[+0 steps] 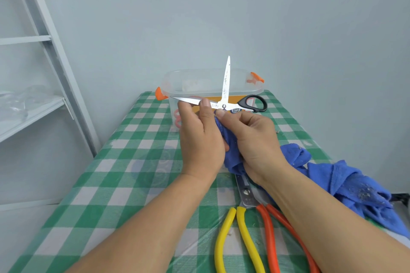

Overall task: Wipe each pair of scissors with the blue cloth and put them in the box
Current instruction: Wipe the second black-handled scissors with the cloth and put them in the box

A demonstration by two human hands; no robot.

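The left grip [199,131] pinches one blade of the wide-open black-handled scissors [226,77], with the clear box [199,80] just beyond it. Beside it, the right grip [250,139] clutches a bunch of the blue cloth [343,182] just below the pivot. Below the right wrist, a yellow-handled pair [244,224] and an orange-handled pair [269,232] lie on the checked worktop [133,162].

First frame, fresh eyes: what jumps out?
The black-handled scissors, blades spread wide, held mid-frame in front of the clear box: the left hand pinches one blade, the right hand grips the blue cloth by the pivot. Below, yellow-handled shears and orange-handled shears lie on the checked table.
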